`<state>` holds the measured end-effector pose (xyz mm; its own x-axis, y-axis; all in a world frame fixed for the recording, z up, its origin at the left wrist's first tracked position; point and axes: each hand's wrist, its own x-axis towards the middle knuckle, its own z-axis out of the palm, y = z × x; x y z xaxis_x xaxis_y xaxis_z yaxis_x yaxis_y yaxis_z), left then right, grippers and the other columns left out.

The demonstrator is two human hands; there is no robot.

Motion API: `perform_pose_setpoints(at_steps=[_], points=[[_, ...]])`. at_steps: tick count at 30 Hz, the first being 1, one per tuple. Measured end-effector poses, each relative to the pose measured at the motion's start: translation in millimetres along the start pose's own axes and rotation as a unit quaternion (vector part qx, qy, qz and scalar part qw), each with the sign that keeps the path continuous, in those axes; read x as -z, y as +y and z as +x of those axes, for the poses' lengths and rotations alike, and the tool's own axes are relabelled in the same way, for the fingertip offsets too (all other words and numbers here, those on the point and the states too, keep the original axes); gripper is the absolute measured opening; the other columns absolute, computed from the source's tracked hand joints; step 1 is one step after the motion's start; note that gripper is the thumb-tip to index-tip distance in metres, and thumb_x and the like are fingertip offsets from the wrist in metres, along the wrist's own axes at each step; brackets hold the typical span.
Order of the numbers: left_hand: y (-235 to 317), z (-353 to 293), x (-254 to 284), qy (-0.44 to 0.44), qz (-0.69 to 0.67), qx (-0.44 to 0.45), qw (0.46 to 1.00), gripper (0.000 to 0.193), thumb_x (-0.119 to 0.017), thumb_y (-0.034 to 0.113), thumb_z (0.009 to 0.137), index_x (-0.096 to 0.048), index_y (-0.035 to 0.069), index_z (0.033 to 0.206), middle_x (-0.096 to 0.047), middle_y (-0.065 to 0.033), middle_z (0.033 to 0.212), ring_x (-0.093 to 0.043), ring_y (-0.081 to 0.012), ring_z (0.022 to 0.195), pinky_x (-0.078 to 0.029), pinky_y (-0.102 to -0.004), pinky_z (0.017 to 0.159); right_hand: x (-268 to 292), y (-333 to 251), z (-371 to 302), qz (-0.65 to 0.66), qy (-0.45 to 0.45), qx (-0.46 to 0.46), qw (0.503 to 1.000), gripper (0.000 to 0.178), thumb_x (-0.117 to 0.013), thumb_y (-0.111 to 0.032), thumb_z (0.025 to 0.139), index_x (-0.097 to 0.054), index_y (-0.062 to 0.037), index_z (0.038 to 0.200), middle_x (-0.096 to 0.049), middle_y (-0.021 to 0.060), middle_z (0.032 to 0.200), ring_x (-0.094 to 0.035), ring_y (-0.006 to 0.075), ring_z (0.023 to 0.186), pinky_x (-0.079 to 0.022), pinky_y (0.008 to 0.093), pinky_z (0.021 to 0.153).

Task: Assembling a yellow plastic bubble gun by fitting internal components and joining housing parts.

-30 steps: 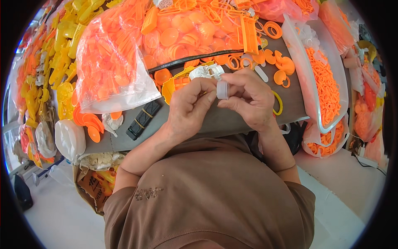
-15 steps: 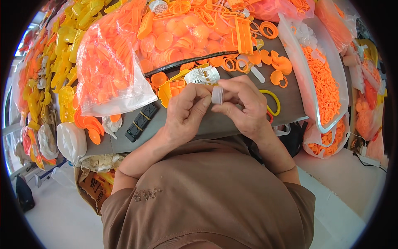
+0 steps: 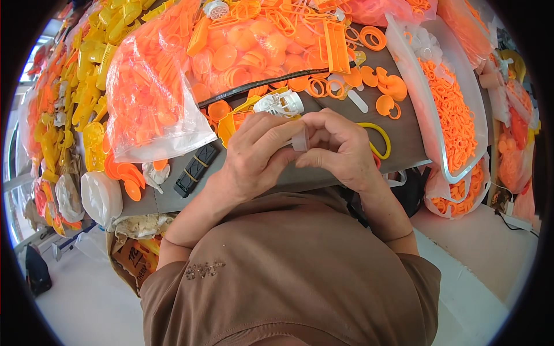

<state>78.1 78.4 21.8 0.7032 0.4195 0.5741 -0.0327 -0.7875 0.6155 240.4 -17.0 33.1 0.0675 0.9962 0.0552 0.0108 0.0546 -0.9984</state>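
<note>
A small translucent plastic cup-like piece (image 3: 299, 141) is held between my two hands above the table's near edge. My left hand (image 3: 254, 151) has its fingers bent over the piece's left side. On the other side, my right hand (image 3: 339, 149) grips it between thumb and curled fingers. The fingers partly cover it, so its full shape is hidden. Just beyond my fingers lies a white slotted plastic part (image 3: 279, 104), beside a yellow-orange plastic piece (image 3: 229, 126). A yellow ring-shaped handle (image 3: 383, 142) lies right of my right hand.
Bags of orange plastic parts (image 3: 153, 98) and shallow orange cups (image 3: 248, 49) fill the table's far side. A clear bin (image 3: 478, 118) of small orange rings stands at the right. A black strapped block (image 3: 196, 170) lies left of my left forearm. Yellow parts (image 3: 95, 135) pile up farther left.
My left hand has turned and closed in over the translucent piece, covering more of it. My right hand keeps its grip, nearly in place.
</note>
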Motion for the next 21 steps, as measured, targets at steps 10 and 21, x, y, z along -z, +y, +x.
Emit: perform_pose_setpoints(at_steps=[10,21], points=[[1.0,-14.6,-2.5,-0.038,-0.024,0.023,0.999,0.042,-0.072,-0.001,0.063,-0.058,-0.003,0.103,-0.059,-0.0125,0.085,-0.058,-0.028,0.075,-0.046,-0.0372,0.067,-18.0,17.6,-16.6,-0.012,0.06,-0.026,0.998,0.006,-0.059,0.006,0.083,-0.061,0.0026,0.088,-0.055,0.0065,0.099,-0.057,0.011,0.078,-0.048,0.0215,0.063],[-4.0,-21.9,-8.3,-0.045,0.019,-0.02,0.999,0.039,-0.072,-0.001,0.064,-0.059,-0.005,0.101,-0.061,-0.0146,0.088,-0.059,-0.0302,0.076,-0.048,-0.0372,0.068,-25.4,36.0,-18.9,-0.144,0.098,0.109,0.979,0.011,-0.06,0.007,0.076,-0.058,0.0019,0.085,-0.055,0.0089,0.101,-0.054,0.0158,0.09,-0.044,0.0268,0.078]])
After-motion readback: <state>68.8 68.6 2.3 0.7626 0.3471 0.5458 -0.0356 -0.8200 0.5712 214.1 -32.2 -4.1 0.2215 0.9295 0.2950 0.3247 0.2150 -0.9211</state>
